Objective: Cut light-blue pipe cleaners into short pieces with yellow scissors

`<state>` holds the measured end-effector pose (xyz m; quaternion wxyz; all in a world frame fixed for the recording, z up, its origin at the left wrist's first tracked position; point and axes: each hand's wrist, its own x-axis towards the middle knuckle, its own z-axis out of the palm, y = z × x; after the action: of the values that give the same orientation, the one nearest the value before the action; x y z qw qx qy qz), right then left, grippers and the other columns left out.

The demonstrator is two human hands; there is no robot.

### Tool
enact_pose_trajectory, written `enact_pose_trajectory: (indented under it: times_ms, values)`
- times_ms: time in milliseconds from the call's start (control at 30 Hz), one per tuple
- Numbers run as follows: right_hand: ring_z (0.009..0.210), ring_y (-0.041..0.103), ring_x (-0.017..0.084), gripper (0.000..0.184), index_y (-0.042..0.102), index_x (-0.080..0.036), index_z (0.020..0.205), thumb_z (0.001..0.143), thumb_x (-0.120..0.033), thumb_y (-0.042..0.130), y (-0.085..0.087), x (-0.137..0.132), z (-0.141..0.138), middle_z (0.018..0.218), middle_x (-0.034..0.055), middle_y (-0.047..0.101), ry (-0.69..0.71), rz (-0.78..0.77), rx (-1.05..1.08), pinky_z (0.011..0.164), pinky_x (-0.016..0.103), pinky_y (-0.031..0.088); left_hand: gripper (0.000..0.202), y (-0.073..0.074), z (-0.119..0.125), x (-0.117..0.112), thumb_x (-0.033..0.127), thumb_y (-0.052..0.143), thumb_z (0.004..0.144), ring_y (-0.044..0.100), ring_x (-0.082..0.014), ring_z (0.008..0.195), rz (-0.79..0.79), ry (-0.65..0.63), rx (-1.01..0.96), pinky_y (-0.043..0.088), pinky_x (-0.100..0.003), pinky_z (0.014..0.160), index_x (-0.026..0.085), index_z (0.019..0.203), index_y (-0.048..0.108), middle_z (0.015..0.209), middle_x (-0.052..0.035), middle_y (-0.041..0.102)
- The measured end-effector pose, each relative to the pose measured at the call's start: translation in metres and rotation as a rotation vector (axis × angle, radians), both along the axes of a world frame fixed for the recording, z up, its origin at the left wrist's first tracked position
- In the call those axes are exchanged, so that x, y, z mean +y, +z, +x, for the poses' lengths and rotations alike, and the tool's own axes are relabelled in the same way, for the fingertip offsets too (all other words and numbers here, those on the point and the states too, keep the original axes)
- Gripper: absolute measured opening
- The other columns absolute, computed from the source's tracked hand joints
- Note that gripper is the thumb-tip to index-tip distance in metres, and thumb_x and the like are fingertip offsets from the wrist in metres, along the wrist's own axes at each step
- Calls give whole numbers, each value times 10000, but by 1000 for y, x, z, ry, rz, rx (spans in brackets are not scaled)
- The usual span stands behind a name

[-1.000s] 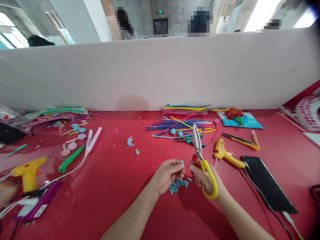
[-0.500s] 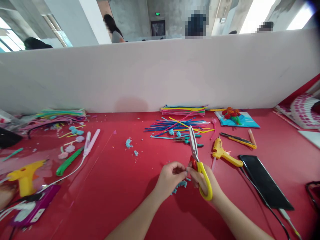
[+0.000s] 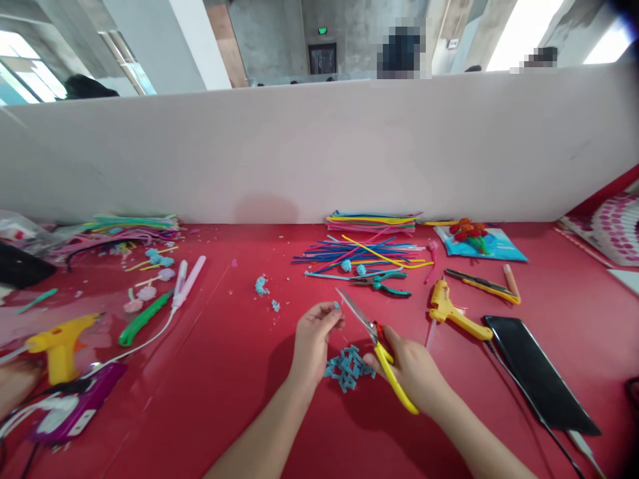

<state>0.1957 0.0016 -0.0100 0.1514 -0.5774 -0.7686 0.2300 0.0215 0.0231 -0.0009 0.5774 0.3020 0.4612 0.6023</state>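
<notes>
On the red desk (image 3: 214, 399), we've got stubby blue snippets (image 3: 348, 368) heaped, our right fingertips overlapping their edge. At eleven o'clock from them, our left hand (image 3: 315, 332) pinches a small blue piece (image 3: 337, 305), mostly hidden between thumb and fingers. Our right hand (image 3: 412, 366), at three o'clock, curls around yellow-and-red scissors (image 3: 383, 356), slim metal blades slanting towards half past ten. Far out at nine o'clock, another person's hand (image 3: 17, 384) is cut off, half behind a yellow glue gun (image 3: 60, 346).
</notes>
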Motion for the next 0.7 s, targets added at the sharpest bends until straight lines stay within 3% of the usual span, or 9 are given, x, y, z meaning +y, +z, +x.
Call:
enact_pose_trajectory:
  times_ms: [233,700]
  values:
    - [585,582,182,271,462,-193,832,787,-456,414,-3,-4,-3,665,43,619,48,27,-131,482,237,233,63,1,-2,1,184,607,687,509,-76,595,65,32,-89,405,-201,614,140,731,595,665,5,570]
    - [528,572,174,265,427,-200,725,799,-452,394,-5,-3,-2,614,31,608,50,65,-170,455,249,190,69,5,-2,0,201,615,679,503,-86,594,69,21,-98,395,-204,610,141,712,623,660,-5,583]
